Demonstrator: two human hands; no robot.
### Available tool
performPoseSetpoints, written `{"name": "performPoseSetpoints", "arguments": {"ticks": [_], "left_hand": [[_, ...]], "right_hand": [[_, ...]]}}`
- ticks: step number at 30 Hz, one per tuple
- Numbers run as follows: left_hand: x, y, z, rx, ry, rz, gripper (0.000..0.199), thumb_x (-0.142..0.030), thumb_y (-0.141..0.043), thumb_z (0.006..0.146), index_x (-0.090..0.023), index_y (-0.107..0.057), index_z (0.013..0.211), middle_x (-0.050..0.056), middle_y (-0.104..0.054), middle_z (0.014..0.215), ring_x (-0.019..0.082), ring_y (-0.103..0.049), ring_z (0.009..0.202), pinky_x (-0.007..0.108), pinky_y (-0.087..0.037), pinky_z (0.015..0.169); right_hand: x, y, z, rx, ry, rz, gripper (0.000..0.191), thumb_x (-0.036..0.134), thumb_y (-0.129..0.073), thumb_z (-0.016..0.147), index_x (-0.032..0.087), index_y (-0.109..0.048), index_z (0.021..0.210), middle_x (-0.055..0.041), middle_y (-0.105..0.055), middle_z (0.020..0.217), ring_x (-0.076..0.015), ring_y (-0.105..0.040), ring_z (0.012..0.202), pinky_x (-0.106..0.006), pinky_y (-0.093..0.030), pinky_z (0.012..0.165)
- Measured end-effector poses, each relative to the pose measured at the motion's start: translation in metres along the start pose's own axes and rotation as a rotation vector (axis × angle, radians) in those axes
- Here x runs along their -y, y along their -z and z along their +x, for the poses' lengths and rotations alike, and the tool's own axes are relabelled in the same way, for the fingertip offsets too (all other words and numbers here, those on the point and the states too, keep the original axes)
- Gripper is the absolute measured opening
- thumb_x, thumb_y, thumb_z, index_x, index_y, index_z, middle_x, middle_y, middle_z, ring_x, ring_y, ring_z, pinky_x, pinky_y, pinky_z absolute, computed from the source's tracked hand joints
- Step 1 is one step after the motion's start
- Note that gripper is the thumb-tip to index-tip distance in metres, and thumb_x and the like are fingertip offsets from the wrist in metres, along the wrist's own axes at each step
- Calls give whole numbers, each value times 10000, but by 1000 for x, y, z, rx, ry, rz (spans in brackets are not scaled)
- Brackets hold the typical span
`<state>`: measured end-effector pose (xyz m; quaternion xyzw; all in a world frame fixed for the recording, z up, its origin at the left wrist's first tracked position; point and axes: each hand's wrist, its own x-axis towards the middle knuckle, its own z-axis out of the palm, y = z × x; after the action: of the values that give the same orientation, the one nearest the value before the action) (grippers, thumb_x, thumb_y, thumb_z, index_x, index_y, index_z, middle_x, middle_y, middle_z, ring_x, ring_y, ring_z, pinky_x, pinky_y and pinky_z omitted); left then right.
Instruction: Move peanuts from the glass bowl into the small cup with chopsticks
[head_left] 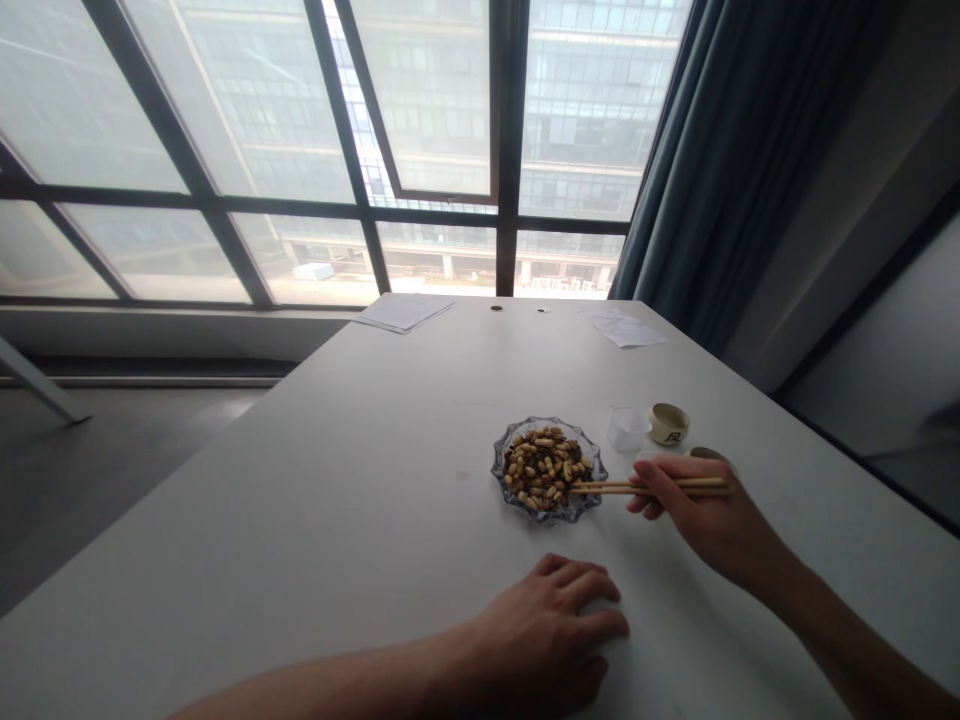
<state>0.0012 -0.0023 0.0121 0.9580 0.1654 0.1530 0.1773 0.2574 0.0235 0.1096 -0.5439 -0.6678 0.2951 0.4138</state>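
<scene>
My right hand (686, 505) is closed around a pair of wooden chopsticks (615, 488). Their tips reach into the right side of a scalloped glass dish (497, 470) and touch the heap there. In that dish lie peanuts in their shells (546, 465), mixed with small dark pieces that I cannot name. My left hand (559, 625) rests on the table in front of the dish, holding nothing, its fingers loosely bent and apart. Beyond my right hand stand a clear plastic container (628, 430) and a cream cup (667, 427) with a dark mark.
A round object (706, 454) is partly hidden behind my right hand. Sheets of paper (403, 312) lie at the far left of the white table (360, 480), more papers (628, 330) at the far right. Windows and a blue curtain (675, 190) stand beyond.
</scene>
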Motion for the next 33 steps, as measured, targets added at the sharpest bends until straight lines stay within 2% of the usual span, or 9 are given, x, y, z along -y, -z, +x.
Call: {"name": "performPoseSetpoints", "arguments": {"ticks": [5, 12, 17, 23, 27, 30, 33], "left_hand": [[1, -1, 0, -5, -4, 6, 310, -311, -676, 1111, -245, -640, 1411, 100, -685, 1513, 310, -629, 1467, 450, -434, 1277], [1, -2, 0, 5, 6, -9, 310, -291, -688, 1096, -251, -650, 1400, 101, -685, 1523, 315, -627, 1471, 471, -442, 1279], [1, -1, 0, 1, 6, -6, 343, -295, -709, 1083, -256, -649, 1419, 96, -686, 1524, 317, -638, 1466, 459, -449, 1281], [2, -1, 0, -5, 4, -6, 325, -303, -687, 1097, -251, -646, 1415, 94, -686, 1524, 313, -637, 1470, 460, -446, 1280], [1, -1, 0, -2, 4, -8, 308, -324, -658, 1116, -260, -638, 1417, 97, -687, 1526, 308, -629, 1486, 453, -434, 1281], [1, -1, -1, -3, -1, -3, 306, -311, -654, 1116, -254, -635, 1416, 97, -684, 1530, 304, -625, 1489, 449, -432, 1280], [1, -1, -1, -8, 1, 3, 295, -310, -644, 1120, -246, -635, 1408, 97, -684, 1524, 299, -627, 1486, 442, -430, 1281]], "right_hand": [[-4, -2, -2, -65, 4, 60, 617, 745, -720, 1018, 175, -880, 844, -123, -850, 735, -249, -814, 626, -322, -677, 600], [-13, -3, -7, -274, -47, 165, 634, 793, -791, 933, 170, -873, 842, -131, -838, 685, -286, -827, 569, -369, -721, 565], [-25, 8, -7, -358, -82, 195, 611, 797, -792, 932, 196, -853, 843, -117, -841, 688, -305, -835, 569, -398, -740, 585], [-40, 21, -8, -482, -102, 319, 571, 757, -829, 925, 194, -845, 834, -129, -855, 737, -302, -849, 609, -369, -732, 576], [-51, 41, -4, -530, -101, 362, 568, 765, -860, 885, 199, -841, 834, -138, -849, 730, -331, -848, 617, -437, -748, 614], [-43, 62, -9, -577, -77, 335, 614, 820, -865, 828, 208, -822, 785, -138, -825, 686, -349, -841, 599, -453, -743, 614], [-12, 79, -34, -610, -55, 233, 536, 747, -871, 859, 216, -809, 817, -146, -835, 753, -362, -854, 655, -438, -727, 603]]}}
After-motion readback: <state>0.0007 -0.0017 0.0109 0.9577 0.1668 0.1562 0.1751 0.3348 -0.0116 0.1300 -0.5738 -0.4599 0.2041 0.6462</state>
